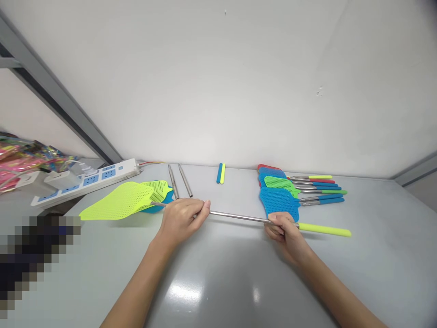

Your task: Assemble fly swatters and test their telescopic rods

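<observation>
A yellow-green fly swatter (114,202) lies across the view, its metal rod drawn out long and its yellow handle at the right. My left hand (184,218) is closed round the rod near the swatter's head. Farther right, my right hand (285,232) grips the same rod just before the handle. Behind the head are another yellow-green swatter head (159,187) and a blue one (167,200), partly covered. Close beyond my right hand rests a pile of swatters, with a blue head (278,200) and a green head (280,184) on top.
Two loose metal rods (185,180) lie behind my left hand. A blue handle (219,173) and a yellow handle (223,173) sit side by side near the wall. At the left stands a power strip (129,168) with plugs, beside colourful plastic-wrapped goods (30,157).
</observation>
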`<state>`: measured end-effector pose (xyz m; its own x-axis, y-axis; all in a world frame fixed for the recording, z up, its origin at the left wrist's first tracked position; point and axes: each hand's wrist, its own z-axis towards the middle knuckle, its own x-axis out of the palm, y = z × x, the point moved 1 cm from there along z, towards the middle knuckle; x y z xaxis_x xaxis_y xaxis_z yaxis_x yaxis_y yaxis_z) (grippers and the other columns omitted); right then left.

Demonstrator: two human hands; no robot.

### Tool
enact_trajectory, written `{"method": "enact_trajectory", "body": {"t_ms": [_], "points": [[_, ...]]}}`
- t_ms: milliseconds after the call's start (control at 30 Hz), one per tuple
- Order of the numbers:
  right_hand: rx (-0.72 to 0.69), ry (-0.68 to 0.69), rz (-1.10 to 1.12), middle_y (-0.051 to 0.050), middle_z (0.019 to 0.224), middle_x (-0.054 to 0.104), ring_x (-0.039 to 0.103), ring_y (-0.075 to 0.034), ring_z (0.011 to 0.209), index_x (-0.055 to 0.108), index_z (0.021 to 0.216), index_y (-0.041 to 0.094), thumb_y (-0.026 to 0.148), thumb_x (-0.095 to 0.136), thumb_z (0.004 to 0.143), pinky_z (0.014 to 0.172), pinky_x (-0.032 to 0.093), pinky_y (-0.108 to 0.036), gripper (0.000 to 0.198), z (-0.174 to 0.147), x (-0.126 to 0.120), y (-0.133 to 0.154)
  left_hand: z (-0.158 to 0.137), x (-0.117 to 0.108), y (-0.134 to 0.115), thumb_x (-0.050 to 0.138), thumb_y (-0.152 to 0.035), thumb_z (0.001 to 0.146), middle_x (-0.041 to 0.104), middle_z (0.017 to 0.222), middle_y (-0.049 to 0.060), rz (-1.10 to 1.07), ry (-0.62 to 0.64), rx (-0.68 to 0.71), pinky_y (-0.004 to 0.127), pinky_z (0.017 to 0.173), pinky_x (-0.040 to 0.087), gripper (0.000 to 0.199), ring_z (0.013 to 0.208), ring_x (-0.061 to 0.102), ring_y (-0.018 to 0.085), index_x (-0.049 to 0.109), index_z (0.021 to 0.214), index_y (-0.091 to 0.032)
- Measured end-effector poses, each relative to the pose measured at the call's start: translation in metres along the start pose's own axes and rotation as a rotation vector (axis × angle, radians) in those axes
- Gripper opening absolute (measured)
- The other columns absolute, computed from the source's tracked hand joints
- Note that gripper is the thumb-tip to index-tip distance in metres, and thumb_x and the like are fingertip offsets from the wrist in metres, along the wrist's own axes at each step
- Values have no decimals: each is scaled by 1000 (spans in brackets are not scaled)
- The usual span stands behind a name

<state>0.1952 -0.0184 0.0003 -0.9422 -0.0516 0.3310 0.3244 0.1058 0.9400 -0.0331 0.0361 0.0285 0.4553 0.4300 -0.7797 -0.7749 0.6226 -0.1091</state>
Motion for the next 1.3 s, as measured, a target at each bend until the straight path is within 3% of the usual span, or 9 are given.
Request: {"method": "enact_trajectory", "body": {"t_ms": [200, 400, 533, 867, 1033, 1300], "points": [[40, -57, -30, 7, 40, 14, 12, -6, 40, 20, 41, 19, 28, 47, 72, 44, 8, -27, 42, 1, 0, 0, 0, 1, 1, 44, -21, 76, 24, 41, -5, -17, 8, -28, 24, 44, 18, 38, 40, 25, 7, 29, 42, -16], [38, -162, -90, 7, 40, 13, 13, -7, 39, 18, 41, 19, 33, 47, 74, 45, 9, -28, 46, 2, -5, -2, -3, 9, -3, 40, -22, 79, 26, 43, -4, -83, 122, -67, 23, 45, 21, 37, 42, 27, 8, 30, 44, -17], [44, -154, -122, 6, 40, 15, 16, -7, 39, 20, 41, 19, 37, 44, 77, 45, 11, -28, 47, 1, -3, -5, -4, 12, -6, 39, -21, 79, 28, 44, -4, -111, 107, -135, 22, 47, 24, 36, 43, 28, 9, 31, 44, -17], [72, -142, 55, 7, 39, 17, 18, -6, 36, 24, 42, 18, 37, 42, 78, 44, 13, -27, 45, 2, -3, -10, -6, 12, -10, 37, -23, 81, 36, 48, -3, -172, 111, -187, 23, 52, 29, 31, 50, 35, 10, 40, 51, -17], [85, -112, 68, 7, 39, 19, 19, -6, 36, 26, 42, 18, 38, 42, 78, 43, 13, -27, 44, 1, 3, -12, -4, 12, -12, 38, -22, 81, 49, 61, 0, -250, 128, -183, 25, 60, 34, 23, 62, 44, 12, 50, 62, -17], [176, -81, 91, 7, 40, 20, 19, -6, 37, 28, 44, 18, 42, 41, 77, 42, 14, -26, 43, -4, 18, -19, -6, 15, -29, 40, -19, 80, 55, 74, 2, -334, 120, -94, 28, 70, 37, 15, 72, 48, 13, 55, 77, -18]]}}
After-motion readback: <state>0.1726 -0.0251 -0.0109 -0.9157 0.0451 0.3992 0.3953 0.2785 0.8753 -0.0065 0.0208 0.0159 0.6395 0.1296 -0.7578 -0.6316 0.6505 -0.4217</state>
